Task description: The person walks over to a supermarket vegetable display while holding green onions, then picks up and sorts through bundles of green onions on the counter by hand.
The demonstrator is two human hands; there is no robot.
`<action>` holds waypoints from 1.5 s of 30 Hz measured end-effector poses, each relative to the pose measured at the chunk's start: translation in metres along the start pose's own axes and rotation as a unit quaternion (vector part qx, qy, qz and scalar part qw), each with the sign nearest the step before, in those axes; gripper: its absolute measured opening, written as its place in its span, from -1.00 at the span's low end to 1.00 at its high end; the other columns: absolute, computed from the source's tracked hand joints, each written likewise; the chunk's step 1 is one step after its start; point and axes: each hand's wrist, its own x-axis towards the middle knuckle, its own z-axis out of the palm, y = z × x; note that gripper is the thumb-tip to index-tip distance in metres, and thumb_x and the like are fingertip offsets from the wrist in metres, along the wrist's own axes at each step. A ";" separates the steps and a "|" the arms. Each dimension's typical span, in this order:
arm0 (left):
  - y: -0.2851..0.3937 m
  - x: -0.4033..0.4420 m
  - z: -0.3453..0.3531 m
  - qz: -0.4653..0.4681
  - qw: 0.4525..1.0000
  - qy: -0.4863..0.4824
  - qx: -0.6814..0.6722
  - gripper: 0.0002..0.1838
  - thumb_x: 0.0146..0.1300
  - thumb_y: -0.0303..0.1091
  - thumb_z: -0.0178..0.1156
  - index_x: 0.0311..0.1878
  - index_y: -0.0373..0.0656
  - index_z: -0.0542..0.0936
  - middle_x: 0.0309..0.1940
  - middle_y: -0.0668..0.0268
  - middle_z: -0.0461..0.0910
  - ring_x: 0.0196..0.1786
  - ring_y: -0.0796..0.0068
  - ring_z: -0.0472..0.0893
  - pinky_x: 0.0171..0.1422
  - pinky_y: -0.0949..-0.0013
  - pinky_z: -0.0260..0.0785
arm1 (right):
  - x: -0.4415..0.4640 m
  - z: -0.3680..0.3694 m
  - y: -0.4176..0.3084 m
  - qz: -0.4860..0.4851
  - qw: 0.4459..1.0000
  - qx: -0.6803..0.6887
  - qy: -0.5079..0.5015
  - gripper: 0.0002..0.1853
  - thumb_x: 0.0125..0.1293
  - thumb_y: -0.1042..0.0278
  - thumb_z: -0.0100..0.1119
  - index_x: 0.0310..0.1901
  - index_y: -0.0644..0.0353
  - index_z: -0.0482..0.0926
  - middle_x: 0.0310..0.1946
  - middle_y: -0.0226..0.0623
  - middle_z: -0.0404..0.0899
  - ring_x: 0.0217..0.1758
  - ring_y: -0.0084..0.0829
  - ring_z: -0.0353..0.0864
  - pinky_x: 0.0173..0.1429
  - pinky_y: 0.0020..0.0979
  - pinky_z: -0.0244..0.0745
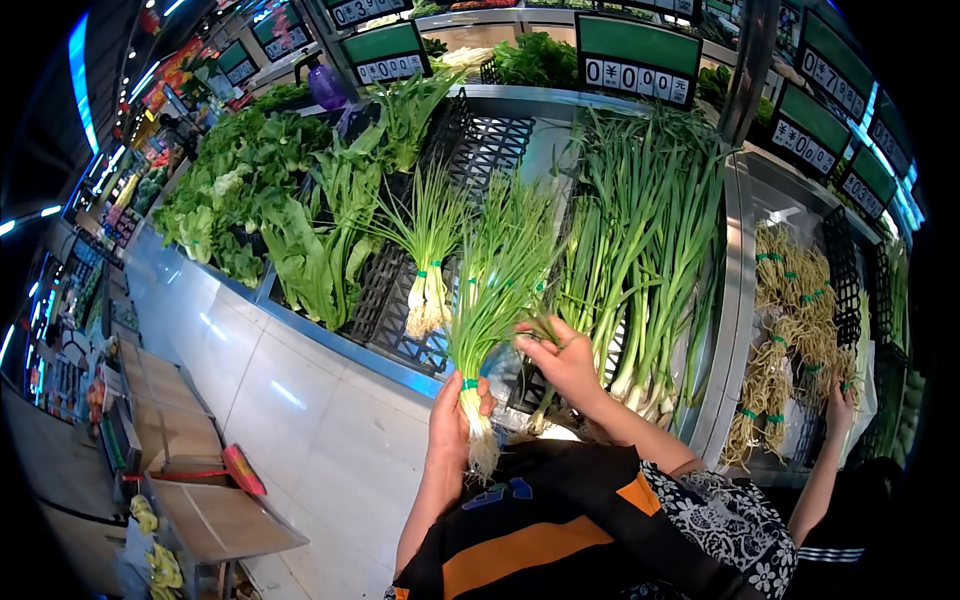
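Note:
My left hand [452, 425] is wrapped round the white lower stems of a bunch of spring onions [475, 350], tied with a green band, its roots hanging below. My right hand [562, 362] is closed beside the bunch's leaves, thumb and fingers pinched together on some thin, dark green leaves [543, 325]. Whether those leaves belong to the held bunch I cannot tell. Beyond my hands, more banded spring onions [427, 290] lie on a black crate [390, 330]. Close on the right are long, thick-stemmed green leeks [640, 250].
Leafy greens [320, 240] fill the display's left side. Price signs [640, 60] stand along the back. Another person's hand [840, 405] reaches among banded root bundles [785, 340] on the right. A metal rim [345, 350] edges the display. A red-handled tool [240, 468] is at lower left.

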 end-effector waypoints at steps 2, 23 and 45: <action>0.000 -0.003 0.011 0.023 0.998 0.021 0.063 -0.73 0.36 -0.18 -0.15 -0.11 -0.20 0.36 -0.49 0.26 0.42 -0.55 0.52 0.37 -0.38 0.49 0.24 | 0.005 0.002 -0.001 -0.070 0.988 -0.139 -0.007 -0.74 0.11 0.38 0.25 -0.18 0.30 0.52 -0.38 -0.22 0.58 -0.43 -0.43 0.57 -0.39 -0.49 0.42; -0.004 -0.008 0.033 0.034 0.976 -0.017 0.213 -0.79 0.35 -0.28 -0.09 -0.06 -0.18 0.37 -0.46 0.39 0.44 -0.51 0.68 0.39 -0.44 0.65 0.23 | 0.018 -0.024 -0.009 0.404 0.831 0.345 -0.161 -0.87 0.13 0.47 -0.03 -0.50 0.04 0.28 -0.71 -0.61 0.17 -0.75 -0.76 0.04 -0.73 -0.71 -0.07; 0.010 -0.011 0.016 -0.081 0.994 0.039 -0.066 -0.68 0.35 -0.06 -0.18 -0.20 -0.12 0.38 -0.63 0.39 0.30 -0.69 0.62 0.13 -0.48 0.50 0.02 | 0.036 -0.056 -0.016 -0.045 0.972 -0.210 -0.094 -0.73 0.27 0.19 0.06 -0.11 0.19 0.48 -0.59 -0.44 0.47 -0.62 -0.61 0.38 -0.50 -0.52 0.33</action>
